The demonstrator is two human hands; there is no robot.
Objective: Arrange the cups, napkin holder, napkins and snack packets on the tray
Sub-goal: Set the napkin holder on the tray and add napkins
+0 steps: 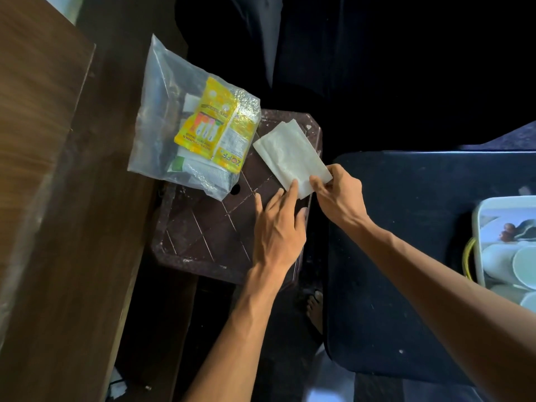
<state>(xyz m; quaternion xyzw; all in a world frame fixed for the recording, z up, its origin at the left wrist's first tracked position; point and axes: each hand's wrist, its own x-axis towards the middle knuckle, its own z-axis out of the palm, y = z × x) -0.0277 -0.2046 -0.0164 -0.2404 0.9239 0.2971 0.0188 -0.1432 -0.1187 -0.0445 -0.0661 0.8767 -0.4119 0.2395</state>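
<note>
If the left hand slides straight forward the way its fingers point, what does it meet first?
The white napkins: the left hand points up along the brown stool, and its fingertips already seem to touch the near edge.

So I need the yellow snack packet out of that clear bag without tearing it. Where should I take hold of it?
Probably by the yellow snack packet's near short end, the one printed ZOFF. It lies flat inside the clear bag on the brown stool, that end towards the bag's near, seemingly open edge. Come from the near side, grip pinching the flat seam.
</note>
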